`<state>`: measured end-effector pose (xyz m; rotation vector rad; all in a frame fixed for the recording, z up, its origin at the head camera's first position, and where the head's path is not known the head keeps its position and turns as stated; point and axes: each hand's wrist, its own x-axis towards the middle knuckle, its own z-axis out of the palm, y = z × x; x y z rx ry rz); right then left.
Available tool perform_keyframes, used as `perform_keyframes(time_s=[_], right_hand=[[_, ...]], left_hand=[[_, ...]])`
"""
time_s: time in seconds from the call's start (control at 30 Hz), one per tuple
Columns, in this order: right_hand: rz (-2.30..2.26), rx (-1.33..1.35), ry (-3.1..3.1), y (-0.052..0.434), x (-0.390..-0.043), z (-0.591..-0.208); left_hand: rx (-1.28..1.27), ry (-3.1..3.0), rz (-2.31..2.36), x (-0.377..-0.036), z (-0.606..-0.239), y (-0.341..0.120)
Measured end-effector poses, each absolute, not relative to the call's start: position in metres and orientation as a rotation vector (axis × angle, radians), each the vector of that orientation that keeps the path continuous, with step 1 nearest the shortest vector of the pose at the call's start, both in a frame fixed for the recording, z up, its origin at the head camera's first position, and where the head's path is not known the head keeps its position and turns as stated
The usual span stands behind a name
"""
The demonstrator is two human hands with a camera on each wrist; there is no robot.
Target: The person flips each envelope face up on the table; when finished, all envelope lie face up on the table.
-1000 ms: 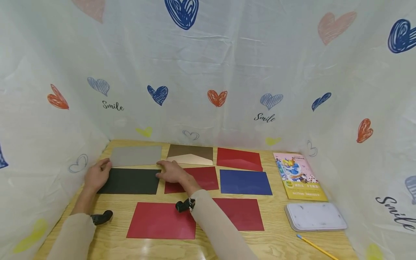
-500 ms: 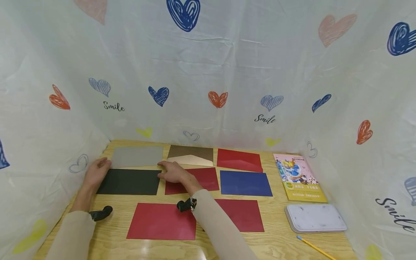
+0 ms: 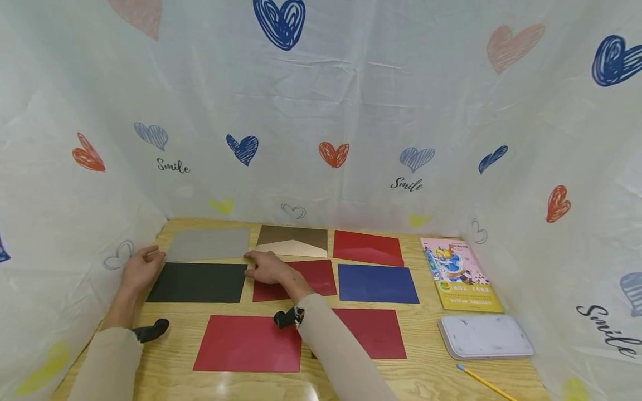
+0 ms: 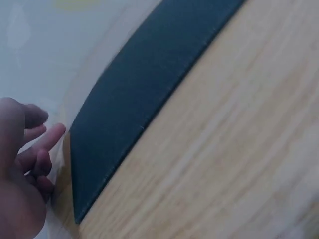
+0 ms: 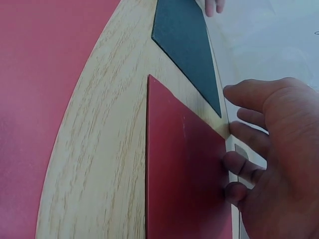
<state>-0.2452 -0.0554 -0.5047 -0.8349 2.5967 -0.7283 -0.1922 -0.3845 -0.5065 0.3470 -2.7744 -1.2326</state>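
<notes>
My left hand (image 3: 142, 268) is beside the upper left corner of a black envelope (image 3: 198, 283), its fingers loosely bent and nothing between them. The left wrist view shows its fingers (image 4: 42, 149) just off the envelope's short edge. At the envelope's upper right corner, my right hand (image 3: 271, 268) hovers with spread, slightly bent fingers and holds nothing; its forearm crosses the lower red envelopes. A grey envelope (image 3: 208, 244) lies just behind the black one. Under the right hand, a dark red envelope (image 3: 316, 278) is partly covered.
Behind are a brown envelope (image 3: 293, 235) with a pale flap and a red envelope (image 3: 368, 247). A blue envelope (image 3: 378, 284) and two red ones (image 3: 241, 342) lie nearer. At right are a book (image 3: 461, 273), a white case (image 3: 486, 337) and a yellow pencil (image 3: 484, 381). Patterned sheeting encloses the table.
My left hand has drifted slightly left, away from the grey and black envelopes' corners. The right hand and the envelopes have hardly moved.
</notes>
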Motion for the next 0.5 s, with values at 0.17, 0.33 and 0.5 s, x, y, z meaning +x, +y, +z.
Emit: perform_keyframes(time_s=[0.17,0.33,0.5], right_hand=[[-0.721,-0.849,2.591,-0.057,-0.245,-0.504],[-0.723,-0.855,2.578,-0.056,-0.244,-0.504],[-0.729,-0.863,2.583,-0.055,-0.245,-0.505]], left_hand=[[0.273,-2.762,-1.086,-0.195,-0.515,-0.382],[0.288,-2.817,-1.21,-0.196,-0.509,-0.383],[0.292,-2.847,-1.374,-0.195,-0.501,-0.387]])
